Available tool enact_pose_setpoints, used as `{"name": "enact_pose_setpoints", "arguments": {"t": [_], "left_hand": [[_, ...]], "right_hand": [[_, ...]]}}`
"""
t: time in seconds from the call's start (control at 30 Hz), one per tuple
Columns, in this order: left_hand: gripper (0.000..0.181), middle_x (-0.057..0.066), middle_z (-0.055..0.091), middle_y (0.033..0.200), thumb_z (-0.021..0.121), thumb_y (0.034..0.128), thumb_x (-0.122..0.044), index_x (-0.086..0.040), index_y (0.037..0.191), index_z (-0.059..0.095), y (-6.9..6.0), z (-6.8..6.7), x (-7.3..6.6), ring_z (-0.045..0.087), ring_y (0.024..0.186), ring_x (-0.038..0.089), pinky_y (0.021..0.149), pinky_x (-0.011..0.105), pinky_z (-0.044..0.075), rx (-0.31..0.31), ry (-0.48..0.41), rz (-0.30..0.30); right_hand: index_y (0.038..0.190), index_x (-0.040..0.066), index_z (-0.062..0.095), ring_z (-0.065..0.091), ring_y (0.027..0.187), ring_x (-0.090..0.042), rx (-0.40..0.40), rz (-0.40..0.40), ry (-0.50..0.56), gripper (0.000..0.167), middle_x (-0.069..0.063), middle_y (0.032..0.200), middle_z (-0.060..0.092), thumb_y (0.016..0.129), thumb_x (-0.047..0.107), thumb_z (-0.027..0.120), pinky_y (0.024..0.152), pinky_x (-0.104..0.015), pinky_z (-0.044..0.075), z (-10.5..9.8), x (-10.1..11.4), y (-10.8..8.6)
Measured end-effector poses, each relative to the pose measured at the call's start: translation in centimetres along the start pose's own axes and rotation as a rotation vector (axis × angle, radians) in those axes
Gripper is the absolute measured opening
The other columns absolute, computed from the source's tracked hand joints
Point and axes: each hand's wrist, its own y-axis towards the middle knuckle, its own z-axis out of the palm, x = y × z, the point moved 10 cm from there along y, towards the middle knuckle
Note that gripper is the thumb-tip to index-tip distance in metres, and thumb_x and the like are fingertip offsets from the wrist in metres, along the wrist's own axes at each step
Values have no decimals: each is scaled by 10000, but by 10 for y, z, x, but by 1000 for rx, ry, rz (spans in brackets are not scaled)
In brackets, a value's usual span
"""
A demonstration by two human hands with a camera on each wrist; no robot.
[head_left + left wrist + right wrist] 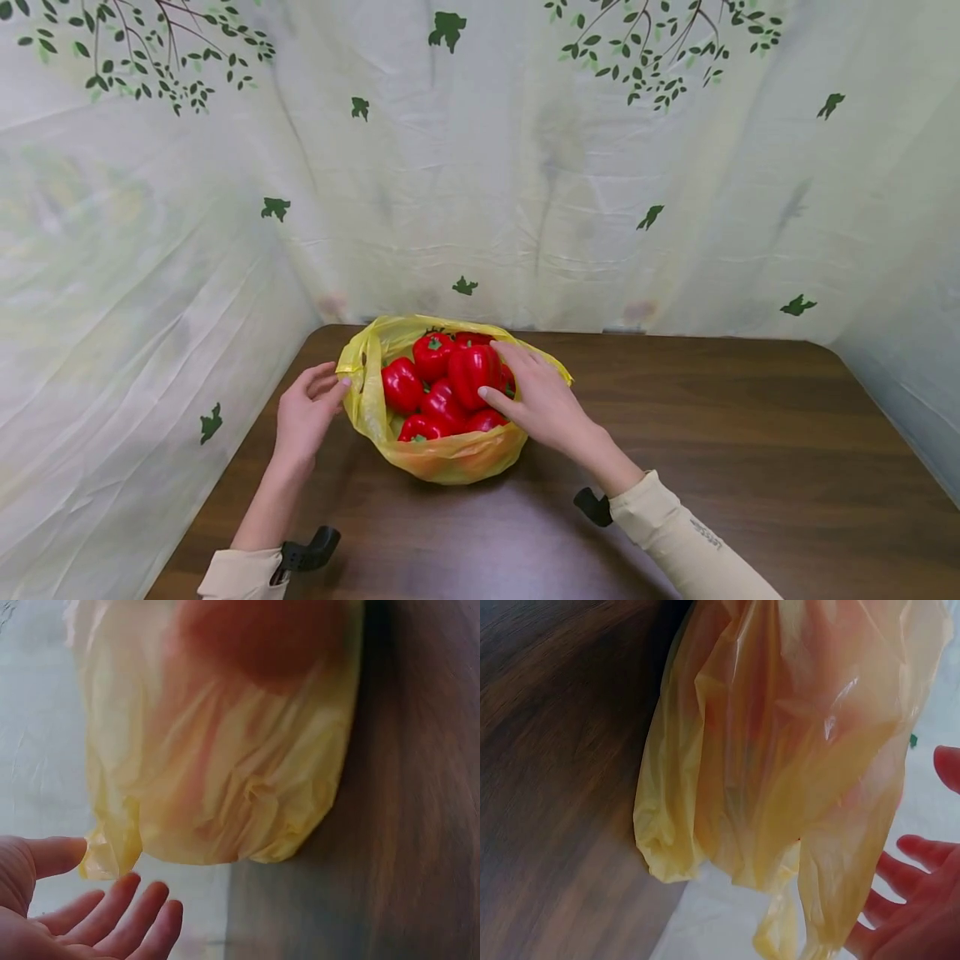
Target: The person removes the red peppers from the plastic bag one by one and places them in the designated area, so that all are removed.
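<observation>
A yellow plastic bag [457,462] stands with its mouth spread wide on the table, filled with several red bell peppers [442,404]. My left hand [307,412] is at the bag's left rim, its thumb touching the yellow plastic [112,851] and its fingers loosely bent below. At the right side, my right hand [543,400] reaches over the rim beside the topmost red bell pepper [474,377]. In the right wrist view its fingers [907,877] are spread, with a gap between them and the thumb. I see no pepper within that gap.
The brown wooden table [720,450] extends far to the right of the bag. Pale cloth [487,167] with leaf prints hangs behind and at both sides. A black wrist mount [311,550] sticks out from each cream sleeve [660,517].
</observation>
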Motion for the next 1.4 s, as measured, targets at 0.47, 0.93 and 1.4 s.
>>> {"name": "enact_pose_setpoints", "arguments": {"t": [0.47, 0.93, 1.4], "left_hand": [[241, -57, 669, 885, 731, 909, -186, -52, 1089, 644, 3, 2, 14, 658, 734, 102, 695, 263, 566, 82, -397, -208], [192, -30, 678, 936, 765, 877, -241, -130, 1006, 674, -1, -8, 16, 685, 795, 134, 719, 282, 574, 146, -455, -217], [196, -30, 675, 936, 750, 891, -238, -123, 1028, 669, -6, -6, 8, 681, 774, 136, 699, 271, 573, 119, -474, -208]], "right_hand": [[1483, 184, 404, 427, 1287, -217, 41, 178, 130, 756, 13, 1441, 473, 866, 505, 700, 1010, -451, 437, 20, -11, 16], [1457, 128, 419, 521, 1191, -250, 71, 244, 150, 773, -52, 1380, 529, 837, 454, 745, 937, -440, 497, 33, -21, 29], [1473, 147, 411, 505, 1194, -225, 58, 231, 361, 797, -34, 1398, 489, 803, 329, 801, 872, -428, 539, 25, -21, 22]]}}
